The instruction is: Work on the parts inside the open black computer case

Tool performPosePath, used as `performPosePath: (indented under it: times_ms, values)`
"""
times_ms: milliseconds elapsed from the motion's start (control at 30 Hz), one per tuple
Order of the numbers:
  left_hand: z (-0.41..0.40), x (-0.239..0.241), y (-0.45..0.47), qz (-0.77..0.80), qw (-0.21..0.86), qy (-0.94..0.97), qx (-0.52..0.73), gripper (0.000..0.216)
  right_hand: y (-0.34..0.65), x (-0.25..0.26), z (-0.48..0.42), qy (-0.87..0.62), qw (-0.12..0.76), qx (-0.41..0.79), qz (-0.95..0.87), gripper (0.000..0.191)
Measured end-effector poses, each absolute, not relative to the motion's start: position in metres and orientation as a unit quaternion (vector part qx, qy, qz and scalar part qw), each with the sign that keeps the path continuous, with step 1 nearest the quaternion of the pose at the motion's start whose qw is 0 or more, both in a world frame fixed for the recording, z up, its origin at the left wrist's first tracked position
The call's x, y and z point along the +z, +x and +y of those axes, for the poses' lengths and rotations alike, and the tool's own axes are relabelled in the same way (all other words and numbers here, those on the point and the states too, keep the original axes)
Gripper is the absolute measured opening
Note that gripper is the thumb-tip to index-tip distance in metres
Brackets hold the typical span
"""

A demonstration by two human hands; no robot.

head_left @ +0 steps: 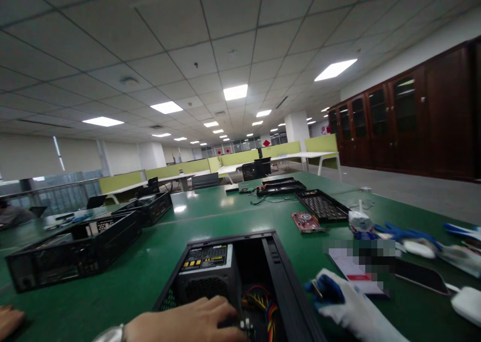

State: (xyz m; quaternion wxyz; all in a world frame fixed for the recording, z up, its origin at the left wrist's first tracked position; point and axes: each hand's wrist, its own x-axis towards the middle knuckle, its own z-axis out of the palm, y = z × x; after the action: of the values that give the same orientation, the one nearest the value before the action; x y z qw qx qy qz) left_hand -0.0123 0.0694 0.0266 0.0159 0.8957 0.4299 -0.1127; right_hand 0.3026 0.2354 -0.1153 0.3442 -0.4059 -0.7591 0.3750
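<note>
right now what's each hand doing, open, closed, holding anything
Left hand: bare, lying flat inside the open computer case by the power supply; holds nothing visible.
Right hand: in a white glove, grip cannot be told.

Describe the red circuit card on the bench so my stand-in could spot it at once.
Start at the green table and the open computer case nearest the camera. Beyond its far right corner lies the red circuit card, flat beside a black perforated tray. It is the only red board there.
</note>
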Motion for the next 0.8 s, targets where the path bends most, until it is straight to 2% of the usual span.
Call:
performPosePath:
  times_ms: [100,200,300,500,567,633,700,800]
  values:
    - [0.082,0.012,-0.013,0.408,-0.03,0.901,-0.146,0.057,0.305,-0.114,0.239,-0.431,0.373,0.338,-0.749,0.022]
    - [0.086,0.004,-0.014,0.392,-0.086,0.9,-0.17,0.046,0.308,-0.117,0.249,-0.456,0.399,0.296,-0.738,0.021]
    - [0.089,0.005,-0.014,0.376,-0.108,0.896,-0.21,0.037,0.31,-0.116,0.258,-0.45,0.441,0.285,-0.722,0.029]
    - [0.088,0.013,-0.029,0.396,-0.068,0.895,-0.194,0.031,0.305,-0.079,0.247,-0.431,0.49,0.217,-0.726,0.038]
    - [0.083,0.021,-0.037,0.408,-0.027,0.9,-0.149,0.042,0.299,-0.056,0.232,-0.413,0.499,0.211,-0.732,0.039]
    - [0.071,0.035,-0.042,0.423,0.01,0.901,-0.094,0.061,0.289,-0.028,0.211,-0.386,0.48,0.216,-0.758,0.034]
    - [0.051,0.051,-0.043,0.442,0.031,0.895,-0.041,0.073,0.274,0.001,0.189,-0.349,0.415,0.228,-0.809,0.023]
    - [0.012,0.066,-0.047,0.474,0.011,0.879,0.042,0.07,0.241,0.036,0.159,-0.288,0.295,0.236,-0.88,0.014]
